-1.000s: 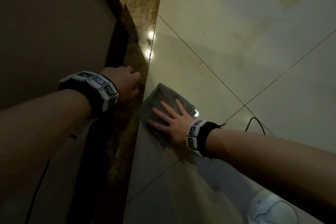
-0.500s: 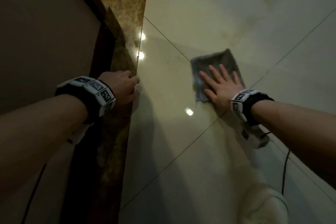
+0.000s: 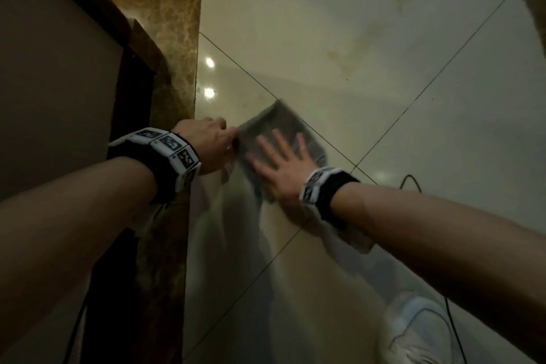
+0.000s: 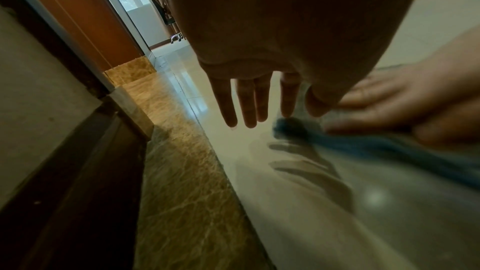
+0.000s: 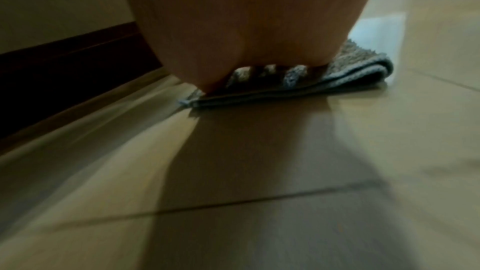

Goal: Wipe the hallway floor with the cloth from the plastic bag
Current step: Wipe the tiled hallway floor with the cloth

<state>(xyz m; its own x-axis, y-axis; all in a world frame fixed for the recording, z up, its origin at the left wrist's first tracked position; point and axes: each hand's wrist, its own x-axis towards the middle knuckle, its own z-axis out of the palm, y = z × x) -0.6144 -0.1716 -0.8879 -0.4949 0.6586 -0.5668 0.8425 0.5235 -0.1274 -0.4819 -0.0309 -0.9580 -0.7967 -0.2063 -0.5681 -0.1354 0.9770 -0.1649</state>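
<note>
Under the right hand (image 3: pixel 283 165), spread flat, the folded cloth (image 3: pixel 277 121) could bunch against the left hand (image 3: pixel 206 145), fingers straight, touching its edge

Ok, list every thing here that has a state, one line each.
cloth: folded, flat on the floor, under the right hand.
right hand: fingers spread, pressing the cloth.
left hand: fingers straight, tips down at the floor, holding nothing.
floor: glossy, yellowish stains farther out.
</note>
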